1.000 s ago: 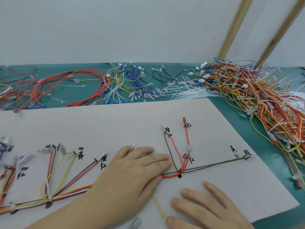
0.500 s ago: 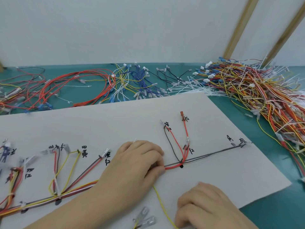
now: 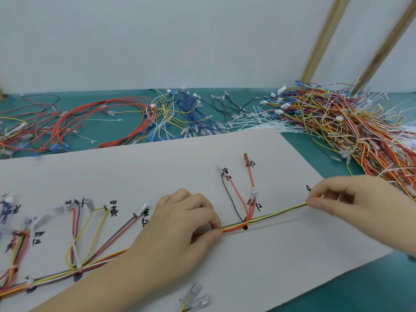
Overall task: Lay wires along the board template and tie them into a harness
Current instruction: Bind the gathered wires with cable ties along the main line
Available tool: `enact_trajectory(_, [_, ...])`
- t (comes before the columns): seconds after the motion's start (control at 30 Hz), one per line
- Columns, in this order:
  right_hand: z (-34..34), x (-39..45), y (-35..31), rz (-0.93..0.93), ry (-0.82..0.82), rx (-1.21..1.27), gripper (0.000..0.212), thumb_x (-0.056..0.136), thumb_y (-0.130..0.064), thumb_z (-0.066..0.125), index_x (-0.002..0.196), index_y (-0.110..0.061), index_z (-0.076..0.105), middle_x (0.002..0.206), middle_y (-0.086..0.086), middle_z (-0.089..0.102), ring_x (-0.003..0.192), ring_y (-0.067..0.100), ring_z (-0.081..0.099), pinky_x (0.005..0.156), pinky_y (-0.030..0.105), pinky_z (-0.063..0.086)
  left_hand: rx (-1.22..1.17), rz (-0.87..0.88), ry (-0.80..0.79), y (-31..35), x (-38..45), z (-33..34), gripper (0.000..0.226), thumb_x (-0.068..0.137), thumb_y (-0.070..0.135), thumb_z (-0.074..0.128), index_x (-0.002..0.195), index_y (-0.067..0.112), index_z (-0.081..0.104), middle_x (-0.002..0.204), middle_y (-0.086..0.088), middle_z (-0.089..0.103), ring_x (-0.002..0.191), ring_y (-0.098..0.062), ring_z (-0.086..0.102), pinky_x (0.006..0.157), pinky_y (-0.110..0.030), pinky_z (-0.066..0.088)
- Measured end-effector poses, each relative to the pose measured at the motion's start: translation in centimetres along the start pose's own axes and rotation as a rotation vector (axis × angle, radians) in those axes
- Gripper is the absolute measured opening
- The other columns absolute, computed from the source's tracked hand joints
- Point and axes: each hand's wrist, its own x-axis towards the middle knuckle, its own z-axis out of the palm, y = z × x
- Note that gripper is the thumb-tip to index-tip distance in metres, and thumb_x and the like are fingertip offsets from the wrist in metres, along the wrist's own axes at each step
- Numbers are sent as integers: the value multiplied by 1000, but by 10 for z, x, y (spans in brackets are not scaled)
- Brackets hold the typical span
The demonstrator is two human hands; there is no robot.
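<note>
A pale board template [image 3: 157, 167] with handwritten marks lies on the teal table. A harness trunk [image 3: 56, 280] of yellow, red, brown and white wires runs along its near side, with branches going up to the marks. My left hand [image 3: 177, 230] pinches the trunk near a black dot, just left of a red and brown branch [image 3: 238, 199]. My right hand [image 3: 360, 199] pinches the far end of a yellow wire [image 3: 276, 213] and holds it taut along the trunk's right stretch, slightly above the board.
Loose red wires [image 3: 90, 122] and blue, yellow and white wires [image 3: 177, 115] lie behind the board. White cable ties [image 3: 258, 122] sit at the back centre. A big tangled pile of wires [image 3: 351, 129] fills the right. Clear terminals [image 3: 195, 300] lie at the near edge.
My right hand lifted from the board's near edge and moved right, pulling the yellow wire straight along the trunk. My left hand curled from flat into a pinch on the trunk.
</note>
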Motion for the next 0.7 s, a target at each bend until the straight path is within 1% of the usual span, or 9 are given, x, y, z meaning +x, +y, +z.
enact_trajectory(0.1, [-14,13,18,54,-58,-52,23,76,-31,67,75,-54,61,60,-24,61,57,-4,56,51,13,41,13,0,55,2,0,0,18,79,43,46,80,35,63,81,23,54,81,3,37,76,-20,33])
enact_trajectory(0.17, [-21,20,35,114,-79,7,27,77,-22,70,68,-47,66,53,-18,62,44,-2,56,46,7,41,-24,-19,68,1,1,0,10,79,37,55,89,38,57,81,25,54,83,7,36,76,-20,34])
enact_trajectory(0.2, [-24,23,42,153,-80,65,27,76,-18,72,65,-42,69,51,-14,63,40,-1,56,44,5,40,-37,-12,72,0,1,0,13,78,32,57,89,37,55,82,24,54,83,7,36,76,-22,35])
enact_trajectory(0.33, [-22,31,64,281,-116,360,27,75,-1,71,68,-27,76,61,4,70,52,10,66,51,13,52,-37,7,50,-2,1,1,9,77,28,58,80,35,63,79,28,54,81,7,38,73,-26,41])
enact_trajectory(0.4, [-16,32,72,323,-144,394,26,76,2,69,71,-22,76,65,8,72,57,13,68,53,15,53,-25,21,42,-3,1,2,10,78,34,55,79,35,65,79,27,56,79,6,39,71,-27,43])
enact_trajectory(0.47, [-11,32,79,359,-154,427,25,77,6,67,72,-17,75,67,10,72,60,16,69,55,18,55,-16,35,36,-3,1,2,19,79,40,47,79,35,66,80,24,59,78,4,40,70,-29,45])
enact_trajectory(0.57, [-9,31,87,415,-148,517,20,78,9,64,75,-8,72,70,13,70,59,18,67,54,22,56,1,44,29,-2,2,2,23,79,40,44,78,35,66,78,25,60,76,3,41,67,-30,47])
enact_trajectory(0.63, [-10,31,88,451,-145,536,15,78,9,64,80,-5,67,70,14,69,57,16,66,53,23,56,22,42,35,-2,1,2,24,80,39,43,78,35,67,78,25,60,76,2,41,67,-28,45])
enact_trajectory(0.7, [-10,32,84,464,-144,493,11,79,8,65,80,-3,64,66,12,68,54,15,64,51,23,55,71,44,51,0,1,2,24,80,38,43,78,34,66,78,25,60,77,1,40,70,-25,38])
